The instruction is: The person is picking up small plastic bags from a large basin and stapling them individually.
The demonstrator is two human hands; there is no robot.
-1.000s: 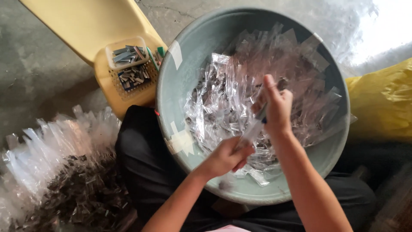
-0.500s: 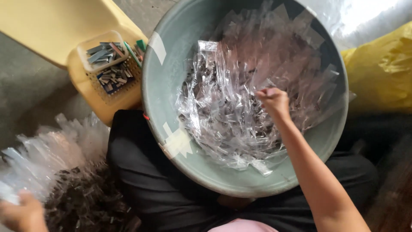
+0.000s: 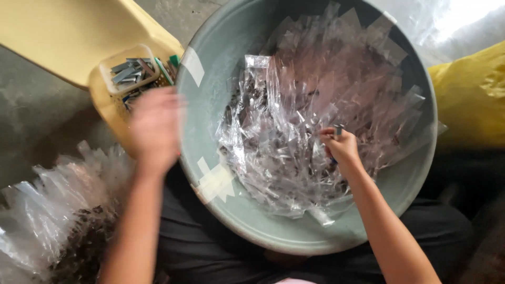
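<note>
Clear plastic sleeves (image 3: 315, 131), heaped in grey-green basin (image 3: 294, 231): likely light, limp, slippery, best pinched by an edge; right hand (image 3: 341, 147) closed among them on a small piece, left hand (image 3: 155, 129) blurred, grip untellable.

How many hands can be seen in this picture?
2. The left hand is blurred, above the basin's left rim. The right hand is inside the basin, closed among the clear plastic bags.

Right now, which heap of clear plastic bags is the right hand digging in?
The heap inside the grey-green basin, where the right hand rests; the other heap lies outside on the floor, lower left.
</note>
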